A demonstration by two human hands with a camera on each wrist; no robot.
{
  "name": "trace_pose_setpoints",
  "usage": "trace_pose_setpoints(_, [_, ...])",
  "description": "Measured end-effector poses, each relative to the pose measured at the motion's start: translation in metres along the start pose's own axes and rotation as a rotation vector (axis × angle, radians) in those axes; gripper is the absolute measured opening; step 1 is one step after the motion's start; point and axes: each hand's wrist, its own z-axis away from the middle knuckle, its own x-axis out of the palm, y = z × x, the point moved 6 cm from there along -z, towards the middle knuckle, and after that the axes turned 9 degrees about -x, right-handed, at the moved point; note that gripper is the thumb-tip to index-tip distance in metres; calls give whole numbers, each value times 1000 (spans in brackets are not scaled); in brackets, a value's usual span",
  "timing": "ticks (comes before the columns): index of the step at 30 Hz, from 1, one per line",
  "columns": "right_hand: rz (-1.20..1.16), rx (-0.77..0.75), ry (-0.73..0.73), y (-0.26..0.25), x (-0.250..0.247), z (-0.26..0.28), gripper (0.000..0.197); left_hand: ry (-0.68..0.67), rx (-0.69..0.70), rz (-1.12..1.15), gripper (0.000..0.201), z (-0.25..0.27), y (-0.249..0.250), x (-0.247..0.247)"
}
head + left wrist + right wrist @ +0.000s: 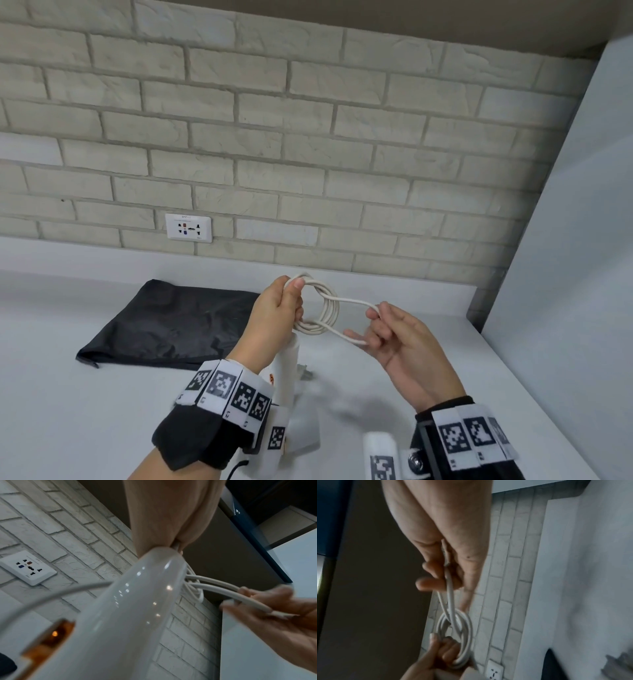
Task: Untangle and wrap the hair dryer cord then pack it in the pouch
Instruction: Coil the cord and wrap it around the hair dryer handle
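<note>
The white cord [327, 310] is wound into a small coil held above the counter. My left hand [289, 294] grips the coil's left side, thumb on top. The white hair dryer [287, 371] hangs below that hand, its glossy handle [123, 608] filling the left wrist view. My right hand [371, 325] holds a loop of cord that runs out of the coil to the right; its fingers [435, 577] pinch that loop. The coil [462, 630] and left hand [440, 655] show below. The black pouch [171, 322] lies flat on the counter, left of both hands.
A white counter [85, 411] runs to a brick wall with a wall socket [188, 228]. A pale panel [565, 308] bounds the counter on the right. A grey plug-like piece [306, 372] shows beside the dryer, blurred.
</note>
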Motion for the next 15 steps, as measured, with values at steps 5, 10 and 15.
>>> trace_pose_setpoints(5, [455, -163, -17, -14, -11, 4, 11, 18, 40, -60, 32, 0, -3, -1])
trace_pose_setpoints(10, [968, -329, -3, -29, -27, 2, 28, 51, 98, -142, 29, 1, -5, 1])
trace_pose_setpoints(15, [509, -193, 6, -22, -49, 3, 20, 79, 47, -86, 30, -2, -7, -4])
